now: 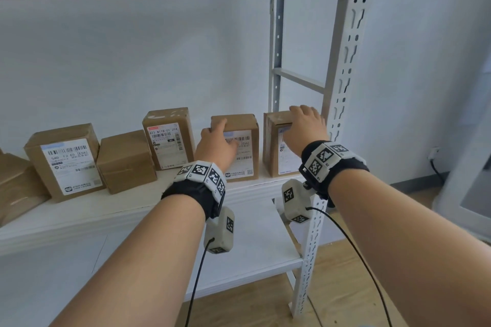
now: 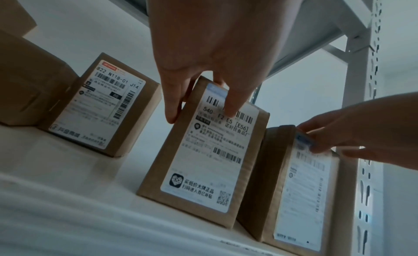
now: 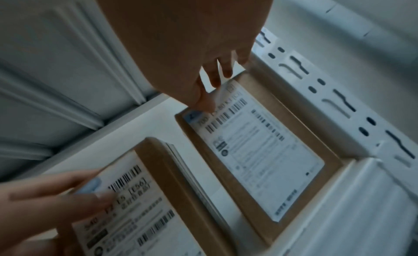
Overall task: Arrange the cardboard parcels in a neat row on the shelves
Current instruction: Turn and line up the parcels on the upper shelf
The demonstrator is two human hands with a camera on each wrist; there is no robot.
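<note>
Several brown cardboard parcels with white labels stand along the white shelf. My left hand grips the top of the second parcel from the right. Its thumb is on the left side and a finger presses the label. My right hand grips the top edge of the rightmost parcel, fingers over the top and thumb on the label. Both parcels stand upright on the shelf with a narrow gap between them. The rightmost one sits close to the upright post.
To the left stand a red-labelled parcel, a plain box, a labelled parcel and more boxes at the far left. A lower shelf lies beneath and an upper shelf overhead. The shelf's front strip is bare.
</note>
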